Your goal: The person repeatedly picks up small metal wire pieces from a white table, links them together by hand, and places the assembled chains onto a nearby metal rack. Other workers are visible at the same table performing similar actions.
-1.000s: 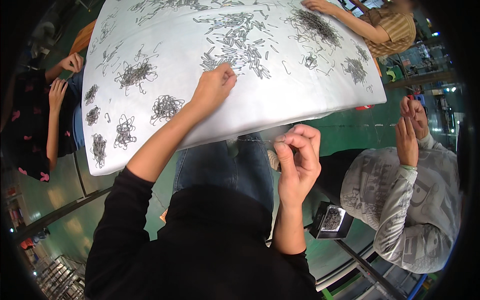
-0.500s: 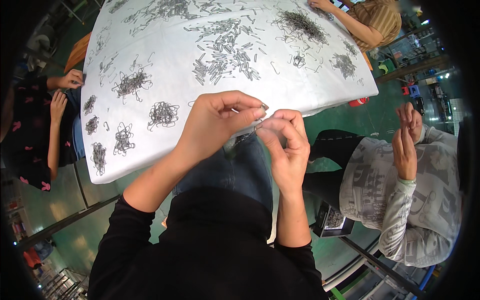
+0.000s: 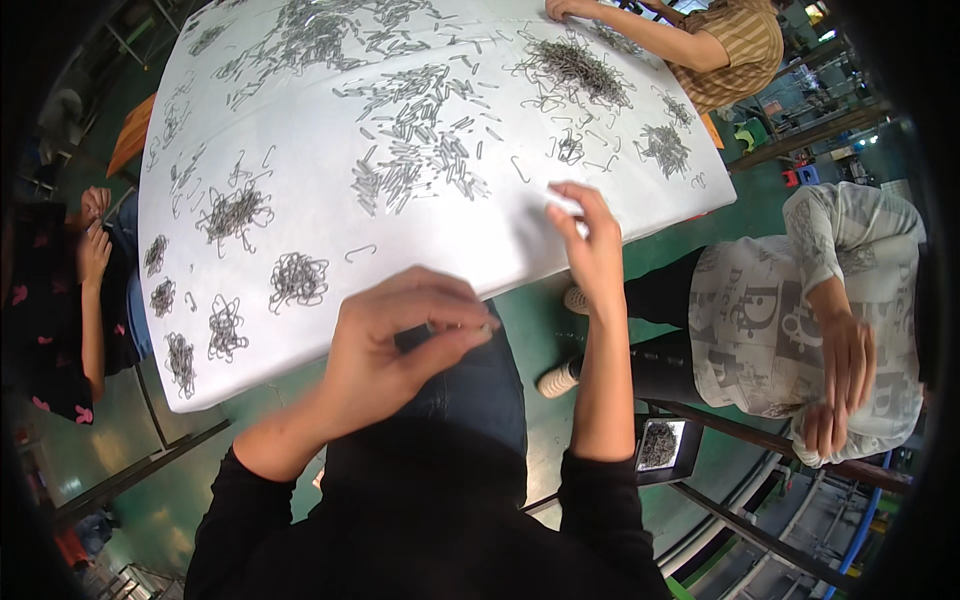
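Note:
Over the table's near edge, my left hand [image 3: 405, 325] is closed in a pinch, blurred by motion. Whatever sits between its thumb and fingers is hidden or too small to name. My right hand [image 3: 592, 235] reaches over the white-covered table [image 3: 450, 245] with thumb and fingers apart, holding nothing that I can see. Just beyond its fingertips lies a single bent wire hook [image 3: 520, 168]. Another loose wire hook [image 3: 361, 252] rests above my left hand. Many narrow grey metal pieces [image 3: 420, 140] are spread across the middle of the tabletop.
Tangled wire-hook piles lie at left [image 3: 298, 280] and far right [image 3: 580, 72]. Three co-workers are around the table: one in a dark top [image 3: 50, 300], one in striped brown [image 3: 735, 55], one in a printed grey top [image 3: 750, 320]. A dark box [image 3: 665, 450] stands low at right.
My hands have come apart: the right one has moved up over the table and opened, while the left has dropped lower, still pinched. The right co-worker's hands are lower.

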A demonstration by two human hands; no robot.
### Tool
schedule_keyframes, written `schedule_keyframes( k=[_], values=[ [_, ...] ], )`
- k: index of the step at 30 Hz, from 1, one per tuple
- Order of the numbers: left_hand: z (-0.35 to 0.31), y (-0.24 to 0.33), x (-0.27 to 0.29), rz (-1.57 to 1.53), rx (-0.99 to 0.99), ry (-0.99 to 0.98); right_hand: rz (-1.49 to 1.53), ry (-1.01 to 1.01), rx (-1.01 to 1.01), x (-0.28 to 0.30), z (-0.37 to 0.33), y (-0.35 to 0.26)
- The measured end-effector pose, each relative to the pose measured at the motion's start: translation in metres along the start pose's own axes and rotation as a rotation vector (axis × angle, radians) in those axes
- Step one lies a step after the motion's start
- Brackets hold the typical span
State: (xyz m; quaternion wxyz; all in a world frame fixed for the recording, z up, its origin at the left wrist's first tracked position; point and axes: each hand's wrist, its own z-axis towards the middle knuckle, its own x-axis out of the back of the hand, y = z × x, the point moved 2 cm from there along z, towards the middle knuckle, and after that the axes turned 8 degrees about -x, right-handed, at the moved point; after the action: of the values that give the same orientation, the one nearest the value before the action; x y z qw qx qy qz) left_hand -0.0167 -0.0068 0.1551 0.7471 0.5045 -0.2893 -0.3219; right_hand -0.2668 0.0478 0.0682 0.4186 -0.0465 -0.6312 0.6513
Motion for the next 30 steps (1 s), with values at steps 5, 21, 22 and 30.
schedule_keyframes(
  k=[5,21,22,30],
  values=[
    [0.009,0.007,-0.003,-0.052,-0.039,-0.082,-0.649,0.010,-0.146,-0.021,0.091,0.084],
    [0.019,-0.018,-0.010,-0.112,-0.097,-0.215,-0.486,0.004,-0.074,0.016,0.151,0.096],
    [0.017,-0.017,-0.012,-0.108,-0.094,-0.208,-0.524,-0.040,-0.039,0.011,0.168,0.099],
    [0.005,-0.003,-0.016,-0.022,-0.113,-0.172,-1.075,-0.276,0.000,-0.024,0.212,0.102]
  ],
)
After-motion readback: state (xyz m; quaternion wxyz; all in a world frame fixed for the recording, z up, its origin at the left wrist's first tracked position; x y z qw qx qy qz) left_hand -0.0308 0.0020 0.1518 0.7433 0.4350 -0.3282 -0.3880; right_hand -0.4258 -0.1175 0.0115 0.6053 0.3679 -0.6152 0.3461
